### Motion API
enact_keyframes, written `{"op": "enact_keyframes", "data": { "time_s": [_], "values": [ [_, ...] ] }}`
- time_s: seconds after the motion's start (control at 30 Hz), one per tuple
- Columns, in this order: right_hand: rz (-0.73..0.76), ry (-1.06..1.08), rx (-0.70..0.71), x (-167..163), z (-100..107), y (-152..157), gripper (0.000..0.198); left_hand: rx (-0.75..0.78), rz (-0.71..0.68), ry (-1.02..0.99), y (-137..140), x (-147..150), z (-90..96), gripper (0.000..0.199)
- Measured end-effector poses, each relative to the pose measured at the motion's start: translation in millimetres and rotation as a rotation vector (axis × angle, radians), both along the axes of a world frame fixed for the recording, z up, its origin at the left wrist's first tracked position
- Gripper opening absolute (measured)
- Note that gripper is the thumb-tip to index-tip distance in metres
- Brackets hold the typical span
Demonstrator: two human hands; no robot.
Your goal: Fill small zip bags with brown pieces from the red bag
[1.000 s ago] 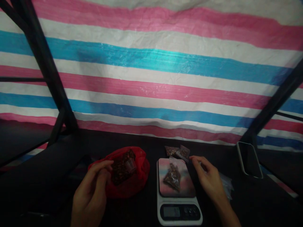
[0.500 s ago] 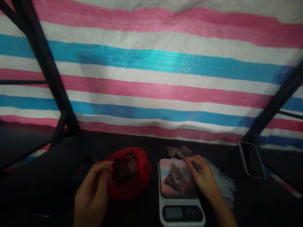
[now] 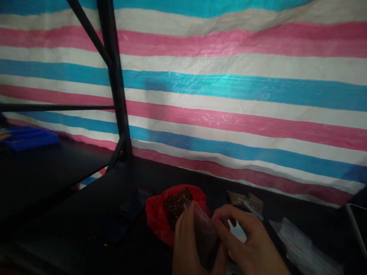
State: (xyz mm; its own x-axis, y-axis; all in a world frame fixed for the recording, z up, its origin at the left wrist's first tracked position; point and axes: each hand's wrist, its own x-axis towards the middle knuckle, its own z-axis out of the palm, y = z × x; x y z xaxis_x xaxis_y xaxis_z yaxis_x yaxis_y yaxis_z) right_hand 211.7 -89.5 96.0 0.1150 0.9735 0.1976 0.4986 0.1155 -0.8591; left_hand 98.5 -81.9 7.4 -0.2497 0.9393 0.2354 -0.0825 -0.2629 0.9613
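Observation:
A clear zip bag (image 3: 204,233) is held up between my two hands. My left hand (image 3: 186,244) is closed around its left side. With thumb and forefinger, my right hand (image 3: 246,238) pinches the bag's upper right edge. How much the bag contains is too dark to tell. Just behind my left hand lies an open red plastic bag (image 3: 156,215) with dark brown, grainy bits (image 3: 172,208) inside. Mostly hidden behind my right hand is the scale (image 3: 237,230); only a pale part shows.
Small filled bags (image 3: 237,198) lie behind my right hand. Flat clear bags (image 3: 304,246) are spread to the right, and a phone (image 3: 359,221) leans at the right edge. A black post (image 3: 116,88) rises left; beyond it are a blue tray (image 3: 31,137) and another person's hand (image 3: 4,135).
The view has turned left. The bag on the scale has been lifted off, apparently the one now in my hands. My left hand has come over from the red bag to grip it.

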Motion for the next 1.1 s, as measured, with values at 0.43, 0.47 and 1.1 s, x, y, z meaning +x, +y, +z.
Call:
{"op": "enact_keyframes", "data": {
  "time_s": [0.43,0.47,1.1],
  "values": [
    [-0.055,-0.711,-0.076,-52.3,-49.2,67.1,0.030,-0.225,0.205,0.428,60.3,-102.9,7.7,0.030],
    [-0.034,-0.711,-0.058,-52.3,-50.3,68.0,0.035,-0.259,0.145,0.451,61.0,-103.7,4.3,0.029],
    [0.023,-0.155,0.001,-55.5,-81.2,78.7,0.048,-0.129,-0.143,-0.014,78.1,-105.3,-7.2,0.024]
  ]
}}
